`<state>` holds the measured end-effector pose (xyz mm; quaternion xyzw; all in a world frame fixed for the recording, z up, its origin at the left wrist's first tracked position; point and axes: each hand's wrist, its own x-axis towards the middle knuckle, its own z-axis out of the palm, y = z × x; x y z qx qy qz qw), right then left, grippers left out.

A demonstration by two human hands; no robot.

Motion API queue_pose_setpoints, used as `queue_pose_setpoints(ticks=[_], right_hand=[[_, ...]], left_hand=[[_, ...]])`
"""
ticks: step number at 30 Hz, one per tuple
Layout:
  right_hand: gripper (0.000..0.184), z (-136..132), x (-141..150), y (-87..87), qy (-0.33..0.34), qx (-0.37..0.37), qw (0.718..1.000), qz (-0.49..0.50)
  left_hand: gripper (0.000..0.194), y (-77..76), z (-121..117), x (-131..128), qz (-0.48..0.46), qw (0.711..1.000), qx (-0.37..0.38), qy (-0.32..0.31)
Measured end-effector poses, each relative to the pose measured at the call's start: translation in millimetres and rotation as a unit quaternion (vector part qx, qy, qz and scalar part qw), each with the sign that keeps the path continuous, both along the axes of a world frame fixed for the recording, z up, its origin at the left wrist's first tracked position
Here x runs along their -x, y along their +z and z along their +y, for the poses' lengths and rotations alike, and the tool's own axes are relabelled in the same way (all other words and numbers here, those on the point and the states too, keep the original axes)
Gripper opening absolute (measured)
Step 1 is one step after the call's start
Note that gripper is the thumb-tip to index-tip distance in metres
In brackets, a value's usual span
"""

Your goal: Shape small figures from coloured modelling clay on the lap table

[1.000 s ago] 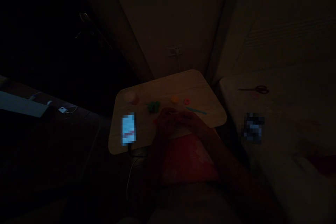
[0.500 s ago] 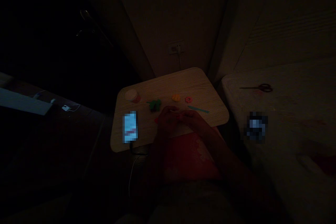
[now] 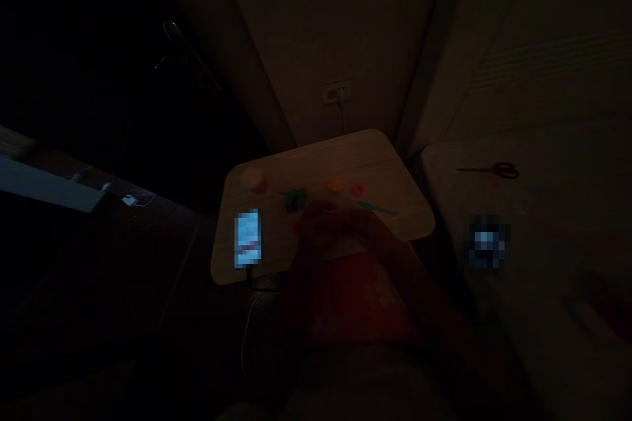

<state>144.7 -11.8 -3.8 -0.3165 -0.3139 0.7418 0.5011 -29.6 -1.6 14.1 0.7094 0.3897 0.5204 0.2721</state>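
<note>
In the dim light my left hand (image 3: 316,225) and my right hand (image 3: 363,222) meet over the near edge of a small wooden table (image 3: 306,161). Both have bent, closed fingers, with a reddish bit between the fingertips that is too dark to name. A small red piece (image 3: 296,227) peeks out left of my left hand. Just beyond the hands lie a green lump (image 3: 295,198) with dark gaps, a yellow-orange piece (image 3: 335,186) and a pink-red ring-like piece (image 3: 358,190). A flat teal strip (image 3: 378,208) rests beside my right hand.
A lit, blurred phone (image 3: 247,239) lies on the table's left side, a cable below it. Behind stands a pale-topped tub (image 3: 253,180). To the right, scissors (image 3: 494,170) and a blurred lit object (image 3: 487,241) lie on a pale surface (image 3: 543,204). A wall socket (image 3: 338,92) holds a plug.
The whole view has shifted a little, so everything appears slightly further right and lower. My hands stay together in the same place over the table, their fingers still closed.
</note>
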Motion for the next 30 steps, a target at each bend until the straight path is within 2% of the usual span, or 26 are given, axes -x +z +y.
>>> queue_pose_setpoints(ticks=[4, 9, 14, 20, 30], right_hand=[[0.030, -1.9, -0.5, 1.9, 0.012, -0.019, 0.997, -0.079], [0.026, -1.5, 0.9, 2.3, -0.010, -0.043, 0.994, -0.101], [0.022, -2.4, 1.8, 4.1, -0.037, -0.055, 0.989, -0.133], [0.022, -1.9, -0.4, 3.4, -0.027, -0.054, 0.991, -0.122], [0.026, -2.8, 0.1, 5.5, -0.021, -0.066, 0.990, -0.125]], left_hand=[[0.025, 0.8, 0.0, 0.1, 0.019, 1.000, -0.024, -0.008], [0.021, 1.3, -0.3, 0.4, 0.037, 0.998, -0.058, -0.011], [0.025, 3.8, -2.4, 0.0, 0.054, 0.997, -0.047, -0.001], [0.025, 4.6, -3.1, 1.8, 0.069, 0.996, -0.055, -0.015], [0.026, 1.2, -2.2, -0.2, 0.072, 0.995, -0.063, -0.002]])
